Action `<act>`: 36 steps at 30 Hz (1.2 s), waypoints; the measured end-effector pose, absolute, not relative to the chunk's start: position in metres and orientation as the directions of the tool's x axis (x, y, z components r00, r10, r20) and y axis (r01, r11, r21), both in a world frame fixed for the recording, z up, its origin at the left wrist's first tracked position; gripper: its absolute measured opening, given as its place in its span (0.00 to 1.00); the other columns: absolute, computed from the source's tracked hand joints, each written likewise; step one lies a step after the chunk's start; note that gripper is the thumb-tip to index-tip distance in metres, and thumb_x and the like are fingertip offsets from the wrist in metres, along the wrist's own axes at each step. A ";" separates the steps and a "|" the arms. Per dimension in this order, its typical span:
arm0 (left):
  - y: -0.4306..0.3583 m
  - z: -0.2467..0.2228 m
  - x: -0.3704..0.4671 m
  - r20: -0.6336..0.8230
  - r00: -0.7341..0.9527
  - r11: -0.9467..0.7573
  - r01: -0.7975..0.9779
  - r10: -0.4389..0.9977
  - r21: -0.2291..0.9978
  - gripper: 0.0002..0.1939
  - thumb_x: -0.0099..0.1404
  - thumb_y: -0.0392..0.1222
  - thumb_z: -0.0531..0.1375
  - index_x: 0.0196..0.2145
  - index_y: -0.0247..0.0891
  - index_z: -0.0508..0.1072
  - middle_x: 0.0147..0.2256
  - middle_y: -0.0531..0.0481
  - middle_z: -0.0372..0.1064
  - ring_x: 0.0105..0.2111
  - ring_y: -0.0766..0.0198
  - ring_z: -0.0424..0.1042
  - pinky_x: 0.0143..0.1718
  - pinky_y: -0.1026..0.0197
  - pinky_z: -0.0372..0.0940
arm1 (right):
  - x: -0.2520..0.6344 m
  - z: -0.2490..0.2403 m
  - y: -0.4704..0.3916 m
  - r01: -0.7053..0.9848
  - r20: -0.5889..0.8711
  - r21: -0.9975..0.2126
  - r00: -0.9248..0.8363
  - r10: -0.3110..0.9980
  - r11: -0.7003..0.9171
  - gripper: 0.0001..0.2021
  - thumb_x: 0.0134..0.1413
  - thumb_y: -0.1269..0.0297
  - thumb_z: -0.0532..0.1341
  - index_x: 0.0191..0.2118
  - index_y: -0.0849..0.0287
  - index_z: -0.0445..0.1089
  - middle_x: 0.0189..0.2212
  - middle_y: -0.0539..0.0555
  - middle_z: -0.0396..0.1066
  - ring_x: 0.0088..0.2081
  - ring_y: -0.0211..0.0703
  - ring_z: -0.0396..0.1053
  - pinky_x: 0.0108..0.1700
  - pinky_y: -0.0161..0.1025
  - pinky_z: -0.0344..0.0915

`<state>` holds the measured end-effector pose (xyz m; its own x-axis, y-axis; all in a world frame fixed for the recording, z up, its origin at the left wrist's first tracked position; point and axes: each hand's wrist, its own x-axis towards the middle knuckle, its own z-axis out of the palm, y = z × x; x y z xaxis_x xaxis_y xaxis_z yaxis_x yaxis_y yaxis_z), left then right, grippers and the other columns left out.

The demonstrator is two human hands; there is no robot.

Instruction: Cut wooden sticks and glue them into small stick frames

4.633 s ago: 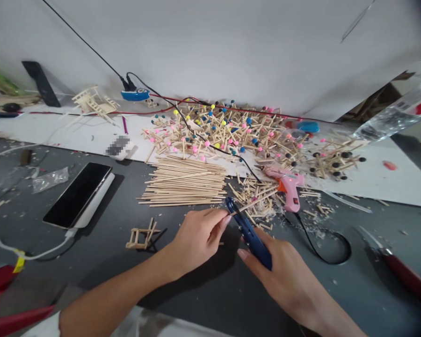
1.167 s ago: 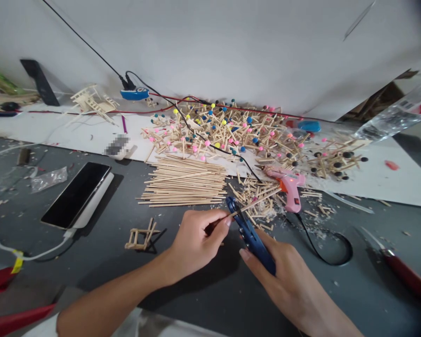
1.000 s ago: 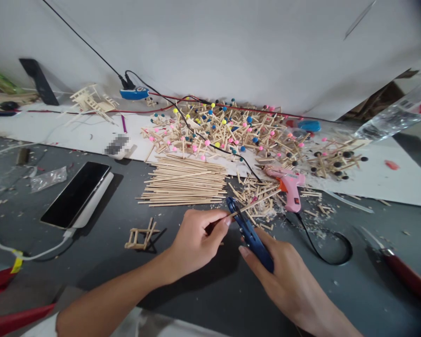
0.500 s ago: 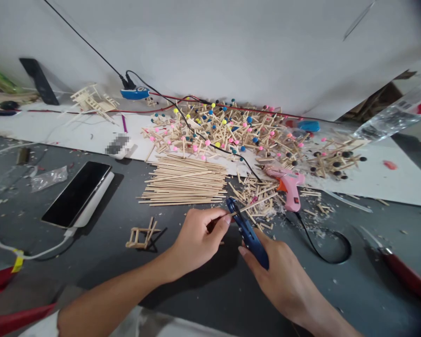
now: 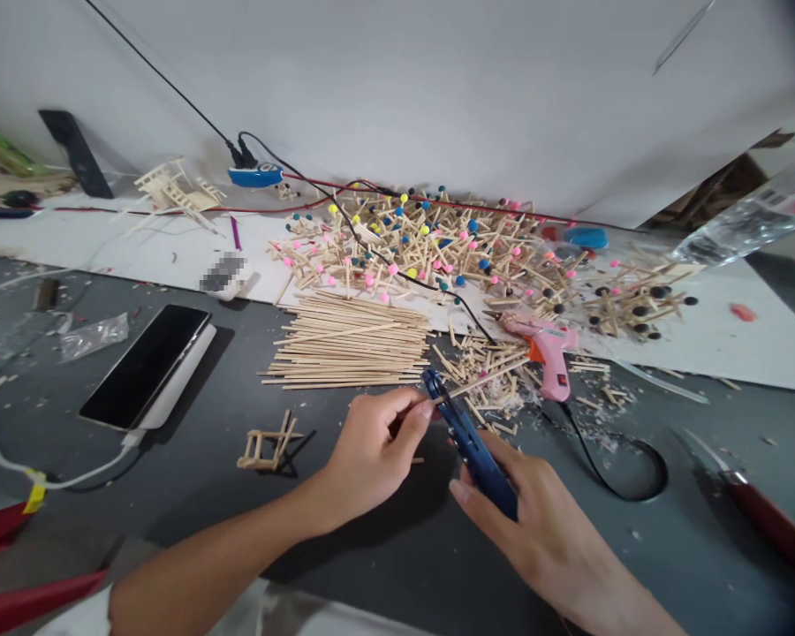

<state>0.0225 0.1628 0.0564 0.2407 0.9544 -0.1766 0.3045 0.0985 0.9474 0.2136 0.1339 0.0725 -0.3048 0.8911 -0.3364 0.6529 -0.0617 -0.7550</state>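
Note:
Between thumb and fingers, my left hand (image 5: 377,455) pinches a thin wooden stick (image 5: 487,380) that points up and to the right. Blue-handled cutting pliers (image 5: 480,464) are gripped in my right hand (image 5: 530,512), their jaws around the stick just beyond my left fingertips. Whether the jaws have closed fully on it, I cannot tell. Behind my left hand lies a stack of long wooden sticks (image 5: 348,344). A small frame of glued sticks (image 5: 265,449) sits left of my left wrist, and short cut pieces (image 5: 494,389) are scattered beyond the pliers.
A pink glue gun (image 5: 553,358) with a black cord lies right of the cut pieces. Stick figures with coloured balls (image 5: 404,243) pile up along the wall. A phone (image 5: 149,367) rests at left, a red-handled knife (image 5: 761,508) at right, and a plastic bottle (image 5: 755,212) at far right.
The handles of the pliers have swung slightly right and down along with my right hand. My left hand keeps its pinch on the stick and has barely moved.

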 end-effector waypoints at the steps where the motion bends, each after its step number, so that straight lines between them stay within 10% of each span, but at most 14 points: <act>1: 0.162 0.057 0.022 -0.141 0.230 0.056 0.342 0.963 0.938 0.19 0.70 0.51 0.52 0.30 0.34 0.70 0.18 0.55 0.58 0.18 0.71 0.58 0.20 0.68 0.51 | 0.213 0.074 0.134 0.654 -0.340 -0.754 -0.307 0.889 -0.063 0.10 0.58 0.55 0.57 0.34 0.57 0.67 0.24 0.49 0.68 0.24 0.38 0.65 0.27 0.33 0.60; 18: 0.159 0.055 0.022 0.016 0.202 -0.108 0.454 0.979 0.885 0.14 0.70 0.46 0.53 0.34 0.35 0.74 0.24 0.51 0.69 0.23 0.69 0.63 0.25 0.67 0.54 | 0.213 0.072 0.134 0.665 -0.319 -0.746 -0.321 0.892 -0.027 0.11 0.58 0.55 0.57 0.34 0.57 0.67 0.24 0.50 0.68 0.23 0.38 0.64 0.25 0.33 0.59; 36: 0.159 0.053 0.023 -0.085 0.271 -0.027 0.383 0.959 0.923 0.17 0.71 0.47 0.52 0.28 0.35 0.70 0.18 0.56 0.58 0.18 0.72 0.56 0.22 0.67 0.48 | 0.212 0.058 0.132 0.793 -0.316 -0.609 -0.247 0.916 0.004 0.11 0.61 0.58 0.52 0.39 0.56 0.68 0.27 0.53 0.74 0.29 0.47 0.73 0.31 0.37 0.62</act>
<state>0.0226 0.1589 0.0529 0.2712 0.9588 -0.0849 0.3830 -0.0266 0.9234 0.2120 0.1319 0.0581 -0.2470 0.9161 -0.3160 0.7930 0.0037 -0.6092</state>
